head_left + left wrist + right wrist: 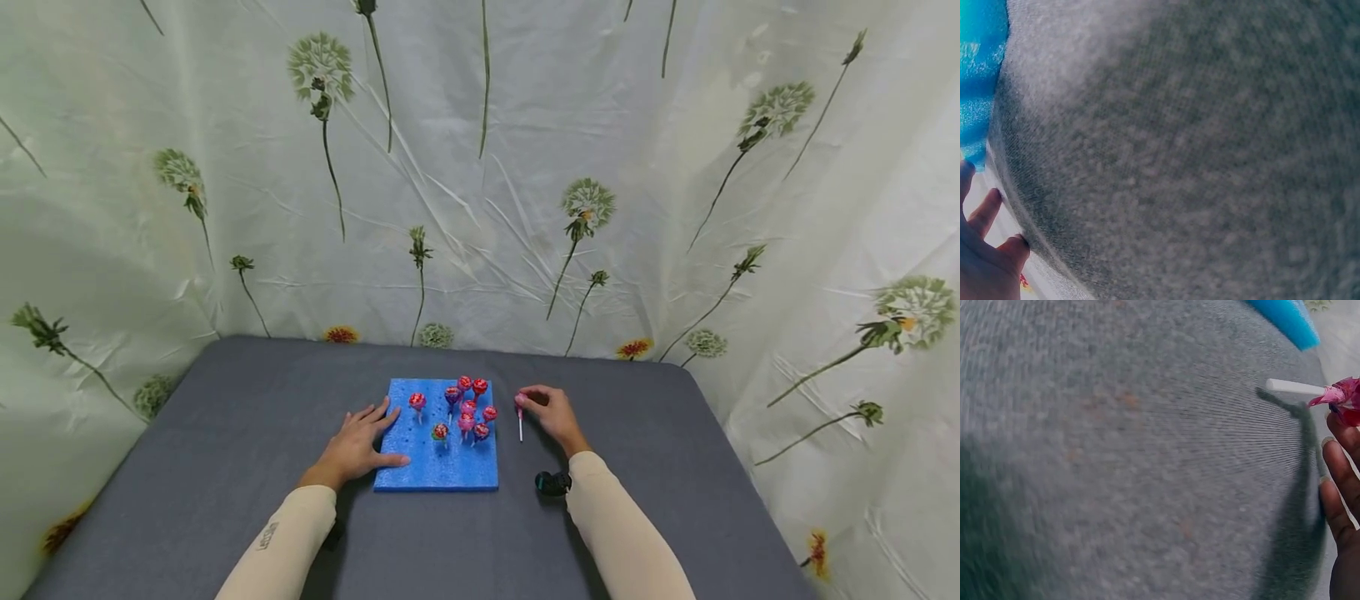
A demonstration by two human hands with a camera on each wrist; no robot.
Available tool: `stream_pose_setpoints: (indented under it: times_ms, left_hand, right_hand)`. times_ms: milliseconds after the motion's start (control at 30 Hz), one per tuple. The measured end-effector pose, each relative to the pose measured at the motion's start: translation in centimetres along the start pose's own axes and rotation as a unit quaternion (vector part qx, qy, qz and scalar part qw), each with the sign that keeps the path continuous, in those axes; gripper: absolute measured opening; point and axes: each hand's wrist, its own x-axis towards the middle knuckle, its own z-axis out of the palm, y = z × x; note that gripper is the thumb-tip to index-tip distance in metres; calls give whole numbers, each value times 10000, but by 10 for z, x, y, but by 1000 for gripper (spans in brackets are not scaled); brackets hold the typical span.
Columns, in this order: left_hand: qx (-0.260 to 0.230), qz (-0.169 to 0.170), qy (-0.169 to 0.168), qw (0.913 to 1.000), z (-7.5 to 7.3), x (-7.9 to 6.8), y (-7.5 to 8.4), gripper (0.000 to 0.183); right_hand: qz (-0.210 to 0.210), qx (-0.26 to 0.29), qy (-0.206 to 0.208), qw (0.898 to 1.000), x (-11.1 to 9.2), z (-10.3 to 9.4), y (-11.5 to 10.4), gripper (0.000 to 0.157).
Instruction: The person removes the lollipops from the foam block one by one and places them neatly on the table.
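Observation:
A blue foam board [427, 477] with small holes lies on the table, and several wrapped lollipops [417, 402] stand upright in it, most of them clustered toward its right side. My left hand [356, 448] rests spread along the board's left edge, thumb and fingertips on its surface. Just right of the board, my right hand [552, 414] pinches a pink-wrapped lollipop [521, 402] by its head, the white stick pointing toward me. The right wrist view shows that lollipop's stick [1297, 387] above the cloth, with fingers [1339, 465] at the wrapper.
A grey cloth [247, 442] covers the table. Behind it hangs a pale curtain [465, 200] printed with dandelions and flowers. A dark wrist device [552, 483] sits by the right sleeve. The left wrist view shows mostly blurred cloth [1179, 150].

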Motion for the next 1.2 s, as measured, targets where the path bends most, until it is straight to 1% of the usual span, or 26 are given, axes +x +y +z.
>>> stream_pose_setpoints:
  times_ms: [100,267,367,633,900,1033,1133,1200]
  left_hand:
    - [21,-10,3,10000,0,0,0,98]
    - [51,-21,12,10000,-2,-1,-1,97]
    - [31,-41,14,10000,-3,-1,0,97]
    - [-39,30,13,10000,0,-1,-3,98]
    - [-61,-51,17,10000,2,1,-2,98]
    - [-29,-93,22,10000,2,1,-3,99]
    - [-30,-127,15,9999,3,1,-3,100]
    - [-55,-141,9,9999,3,1,-3,100]
  right_hand:
    - [48,-49,36,10000,-2,2,3,22]
    - [-35,-234,180,9996,-4,9,7,21]
    - [-70,-319,278,9991,-5,11,9,22]
    - [-199,-153,403,9989,-6,12,14,22]
    - [-297,-32,414,9987,-6,11,16,24]
    - [-173,265,489,9983,-5,12,13,25]
    - [-46,650,662,9957,-5,13,10,26]
    - [-36,829,791,9934,-5,14,7,27]
